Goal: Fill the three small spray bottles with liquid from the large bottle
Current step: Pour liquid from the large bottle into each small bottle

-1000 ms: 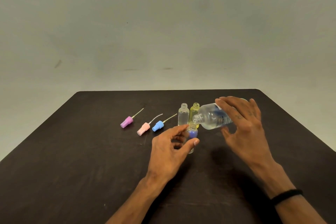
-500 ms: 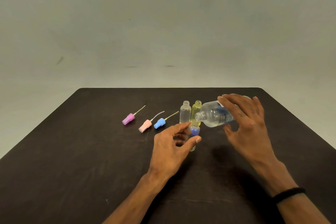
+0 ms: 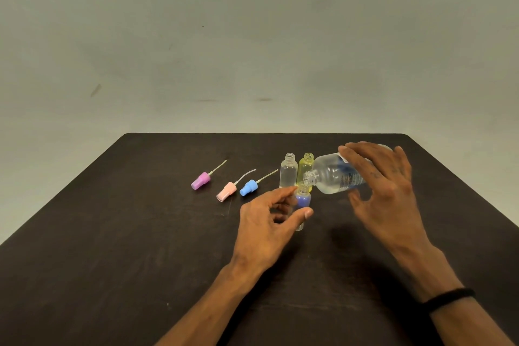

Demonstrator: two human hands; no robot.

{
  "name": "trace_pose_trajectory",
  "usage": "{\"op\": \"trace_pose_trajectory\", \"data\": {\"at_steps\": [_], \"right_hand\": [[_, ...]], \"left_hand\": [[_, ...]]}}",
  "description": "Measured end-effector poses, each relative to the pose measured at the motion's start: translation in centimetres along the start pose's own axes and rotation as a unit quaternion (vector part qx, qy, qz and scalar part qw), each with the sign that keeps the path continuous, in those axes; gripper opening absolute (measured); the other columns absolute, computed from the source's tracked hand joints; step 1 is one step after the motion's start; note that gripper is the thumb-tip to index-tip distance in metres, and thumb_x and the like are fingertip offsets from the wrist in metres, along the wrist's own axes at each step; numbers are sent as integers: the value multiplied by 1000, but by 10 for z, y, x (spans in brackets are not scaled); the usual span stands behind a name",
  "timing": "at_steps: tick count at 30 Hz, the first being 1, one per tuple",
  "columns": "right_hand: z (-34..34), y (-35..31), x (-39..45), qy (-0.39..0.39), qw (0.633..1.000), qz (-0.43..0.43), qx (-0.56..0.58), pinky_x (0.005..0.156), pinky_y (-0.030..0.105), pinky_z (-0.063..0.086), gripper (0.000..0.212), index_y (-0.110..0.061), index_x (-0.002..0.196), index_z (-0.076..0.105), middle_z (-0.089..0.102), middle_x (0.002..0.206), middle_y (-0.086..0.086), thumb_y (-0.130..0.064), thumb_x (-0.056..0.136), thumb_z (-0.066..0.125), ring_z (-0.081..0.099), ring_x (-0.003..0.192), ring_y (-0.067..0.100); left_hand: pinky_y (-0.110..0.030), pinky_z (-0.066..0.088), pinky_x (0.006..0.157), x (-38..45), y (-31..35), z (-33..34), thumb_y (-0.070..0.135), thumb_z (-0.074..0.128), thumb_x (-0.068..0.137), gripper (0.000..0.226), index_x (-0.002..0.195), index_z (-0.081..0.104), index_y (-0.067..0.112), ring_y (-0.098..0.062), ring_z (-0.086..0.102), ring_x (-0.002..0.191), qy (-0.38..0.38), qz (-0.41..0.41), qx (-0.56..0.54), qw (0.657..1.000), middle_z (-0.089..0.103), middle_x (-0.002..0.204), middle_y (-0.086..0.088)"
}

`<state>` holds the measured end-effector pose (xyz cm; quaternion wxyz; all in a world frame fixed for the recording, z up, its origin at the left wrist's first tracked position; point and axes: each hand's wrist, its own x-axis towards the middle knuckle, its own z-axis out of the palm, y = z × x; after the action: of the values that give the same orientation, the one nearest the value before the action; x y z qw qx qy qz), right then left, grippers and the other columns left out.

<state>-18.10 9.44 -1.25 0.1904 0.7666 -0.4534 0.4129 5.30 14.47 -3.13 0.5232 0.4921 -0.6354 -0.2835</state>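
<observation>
Right hand (image 3: 384,185) grips the tilted large bottle (image 3: 334,175), mouth above the blue bottle (image 3: 303,199) that the left hand (image 3: 269,222) pinches.

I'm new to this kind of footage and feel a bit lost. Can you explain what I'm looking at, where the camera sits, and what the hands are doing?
No machine here: a person wears a camera on the head, looking down at a dark table. The right hand holds a large clear bottle tipped over a small blue bottle, which the left hand steadies. Behind stand a clear small bottle and a yellow one, both uncapped. Three spray tops, purple, pink and blue, lie to the left.
</observation>
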Motion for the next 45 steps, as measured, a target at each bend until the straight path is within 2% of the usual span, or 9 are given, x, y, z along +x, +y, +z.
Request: {"op": "trace_pose_trajectory", "data": {"at_steps": [7,14,20,36,45], "right_hand": [[0,0,1,-2,1000,-1,1,125,70,24,102,-23,151,52,59,149,10,7,63,94,54,141,35],[-2,-2,1,0,1000,2,-3,124,70,24,98,-19,150,56,60,149,10,8,64,93,54,141,35],[-3,-2,2,4,1000,-3,-5,125,69,24,99,-20,150,56,60,149,9,9,63,93,54,141,35],[-2,0,1,0,1000,-6,-6,124,71,24,103,-23,152,51,59,150,10,8,64,94,52,143,35],[-3,-2,1,7,1000,-12,-8,123,71,25,99,-20,150,55,59,149,10,9,64,93,53,142,34]], "left_hand": [[-19,61,86,0,-2,0,38,85,84,56,136,68,25,0,71,100,0,3,6,1000,75,107,12],[-14,59,85,1,0,0,40,85,83,58,136,67,26,3,69,102,-3,-2,0,1000,74,109,15],[-22,62,86,0,-1,1,38,87,82,56,134,69,25,-1,72,98,6,-6,-2,1000,76,105,13],[-22,61,89,1,-2,2,40,85,83,57,136,69,25,0,71,100,4,-3,11,1000,76,110,12],[-18,60,85,0,-2,1,38,87,83,56,135,70,24,-1,71,98,10,4,1,1000,76,104,14]]}}
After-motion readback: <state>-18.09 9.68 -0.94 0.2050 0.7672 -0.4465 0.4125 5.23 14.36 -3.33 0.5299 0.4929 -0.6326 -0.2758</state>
